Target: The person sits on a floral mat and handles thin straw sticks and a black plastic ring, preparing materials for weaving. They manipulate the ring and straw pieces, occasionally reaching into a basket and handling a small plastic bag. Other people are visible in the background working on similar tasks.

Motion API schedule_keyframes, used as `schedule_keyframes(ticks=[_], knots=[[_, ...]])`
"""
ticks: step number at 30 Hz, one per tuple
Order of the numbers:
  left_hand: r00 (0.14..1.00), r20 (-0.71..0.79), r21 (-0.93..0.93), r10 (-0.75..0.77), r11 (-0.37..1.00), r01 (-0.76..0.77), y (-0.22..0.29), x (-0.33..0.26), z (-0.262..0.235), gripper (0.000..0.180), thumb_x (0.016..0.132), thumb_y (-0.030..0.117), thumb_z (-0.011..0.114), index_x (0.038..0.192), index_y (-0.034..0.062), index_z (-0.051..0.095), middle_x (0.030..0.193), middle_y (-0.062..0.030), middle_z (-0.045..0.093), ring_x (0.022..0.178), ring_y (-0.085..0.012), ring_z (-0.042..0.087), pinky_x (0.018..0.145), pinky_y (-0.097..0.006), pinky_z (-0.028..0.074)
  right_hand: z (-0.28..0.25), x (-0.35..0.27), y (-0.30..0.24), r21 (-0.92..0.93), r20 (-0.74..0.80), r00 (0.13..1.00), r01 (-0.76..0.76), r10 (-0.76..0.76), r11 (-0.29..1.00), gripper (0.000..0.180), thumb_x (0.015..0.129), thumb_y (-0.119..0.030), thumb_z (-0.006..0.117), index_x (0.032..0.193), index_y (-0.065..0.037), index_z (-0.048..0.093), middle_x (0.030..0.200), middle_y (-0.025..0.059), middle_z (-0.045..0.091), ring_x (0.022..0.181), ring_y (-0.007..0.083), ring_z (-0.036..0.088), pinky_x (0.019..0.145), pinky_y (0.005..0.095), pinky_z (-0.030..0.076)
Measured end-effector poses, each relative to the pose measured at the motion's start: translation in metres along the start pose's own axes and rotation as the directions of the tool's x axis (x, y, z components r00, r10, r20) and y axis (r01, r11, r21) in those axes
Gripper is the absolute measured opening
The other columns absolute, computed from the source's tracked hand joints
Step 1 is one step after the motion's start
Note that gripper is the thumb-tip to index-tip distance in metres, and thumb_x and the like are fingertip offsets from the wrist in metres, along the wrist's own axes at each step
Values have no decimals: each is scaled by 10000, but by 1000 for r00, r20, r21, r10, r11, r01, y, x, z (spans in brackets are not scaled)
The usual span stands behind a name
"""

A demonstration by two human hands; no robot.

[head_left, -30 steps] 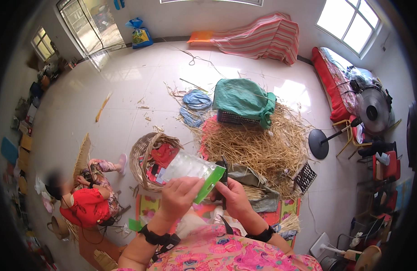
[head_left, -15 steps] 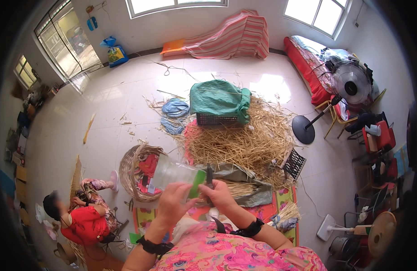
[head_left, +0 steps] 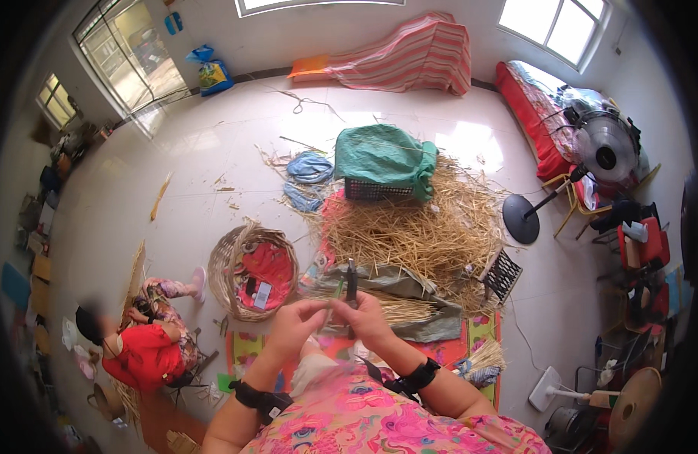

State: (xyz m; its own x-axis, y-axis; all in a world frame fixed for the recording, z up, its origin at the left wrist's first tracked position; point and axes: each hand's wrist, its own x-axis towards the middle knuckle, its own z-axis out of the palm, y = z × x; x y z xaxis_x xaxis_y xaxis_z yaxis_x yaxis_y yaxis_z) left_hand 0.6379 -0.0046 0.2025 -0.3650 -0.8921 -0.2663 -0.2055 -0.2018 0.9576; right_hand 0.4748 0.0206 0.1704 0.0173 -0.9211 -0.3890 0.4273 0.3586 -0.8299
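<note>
The left hand [head_left: 294, 327] is pinching a thin green strip [head_left: 335, 293] while the right hand [head_left: 366, 318] is clenching a dark tool [head_left: 351, 278] upright, both just near of the straw pile [head_left: 409, 231]. A woven basket [head_left: 229, 266] is sitting left; open floor [head_left: 212, 159] is lying farther away.
</note>
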Motion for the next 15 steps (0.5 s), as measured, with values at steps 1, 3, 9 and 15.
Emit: schedule_keyframes(ticks=[1, 3, 9, 15], knots=[[1000, -16, 32, 5, 999, -4, -2, 0, -2, 221, 843, 81, 633, 1032, -33, 641, 890, -27, 657, 758, -55, 567, 663, -212, 464, 1, -1, -4, -24, 1, 1000, -1, 1, 1000, 191, 858, -189, 672, 903, -10, 625, 760, 18, 643, 643, 61, 593, 571, 198, 487], [998, -58, 86, 17, 996, -12, 3, -1, -3, 192, 845, 74, 621, 1011, -18, 653, 853, -22, 654, 727, -56, 564, 645, -214, 456, 0, -1, -3, -63, 17, 1000, 11, -10, 998, 181, 862, -185, 667, 903, -14, 624, 766, 18, 648, 645, 58, 594, 568, 199, 486], [828, -224, 705, 514, 672, -227, 6, 5, -1, 134, 793, 53, 618, 923, 28, 637, 785, -114, 611, 716, -263, 590, 648, -348, 472, 3, 3, 8, -109, 7, 1000, 3, -2, 994, 168, 864, -177, 650, 893, -16, 616, 740, 26, 644, 614, 68, 579, 565, 219, 477], [725, -190, 811, 662, 522, -264, 12, 18, -5, 157, 765, 54, 636, 918, 38, 607, 807, -129, 594, 779, -316, 583, 678, -402, 471, 13, 3, 7, -128, 13, 999, -46, 48, 991, 140, 866, -145, 611, 894, -9, 594, 718, 26, 628, 590, 74, 556, 549, 224, 460]])
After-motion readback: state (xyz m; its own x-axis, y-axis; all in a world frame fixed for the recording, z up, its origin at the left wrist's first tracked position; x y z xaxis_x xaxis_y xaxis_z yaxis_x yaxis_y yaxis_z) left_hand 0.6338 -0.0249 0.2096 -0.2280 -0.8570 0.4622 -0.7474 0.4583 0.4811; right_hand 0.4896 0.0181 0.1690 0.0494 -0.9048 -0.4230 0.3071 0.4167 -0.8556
